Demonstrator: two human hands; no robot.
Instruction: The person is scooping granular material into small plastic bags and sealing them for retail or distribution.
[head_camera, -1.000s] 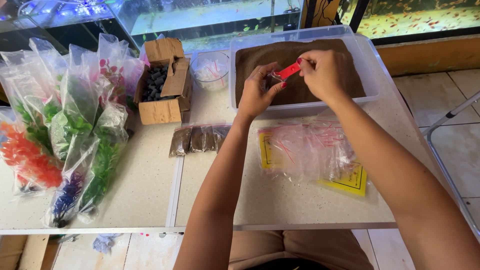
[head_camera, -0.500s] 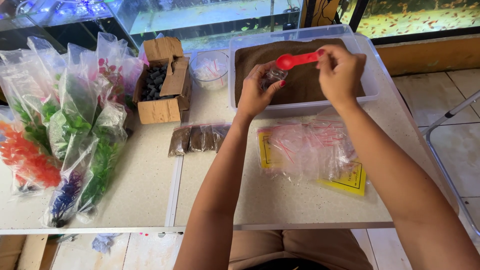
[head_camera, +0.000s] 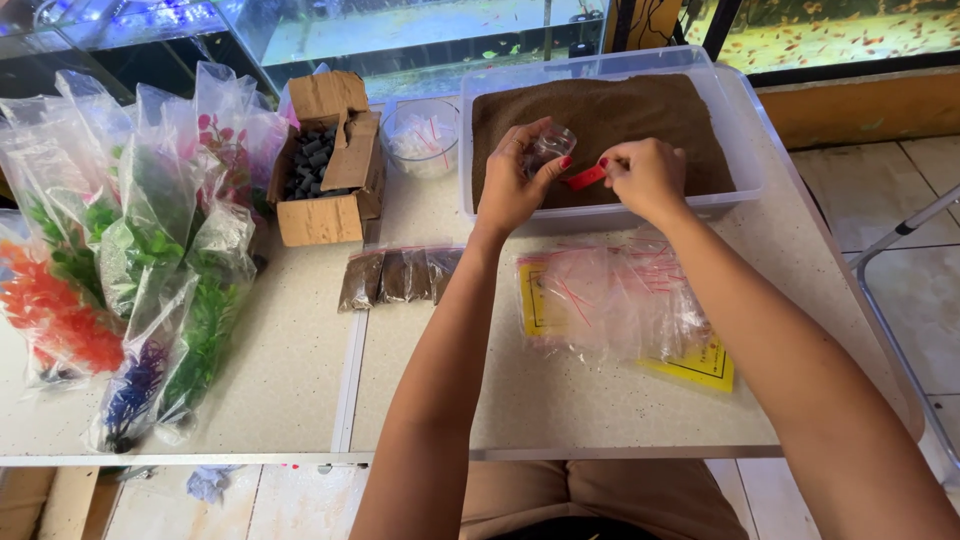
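Left hand keeps a grip on a small clear plastic bag; right hand, just beside, pinches a red plastic scoop over brown sand.

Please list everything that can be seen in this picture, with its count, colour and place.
small bag: one, clear, held over the tub
scoop: one, red, over the tub, beside the small bag
tub: one, clear plastic, filled with brown grains, far side of table
empty bags: a pile, clear with red strips, on a yellow sheet, near the tub
filled bags: about four, brown contents, centre of table
cardboard box: one, brown, open, dark pieces inside
bowl: one, clear, between box and tub
bagged plastic plants: many, green, red, purple, left side
table: one, pale speckled
left hand: holds the small bag
right hand: holds the scoop
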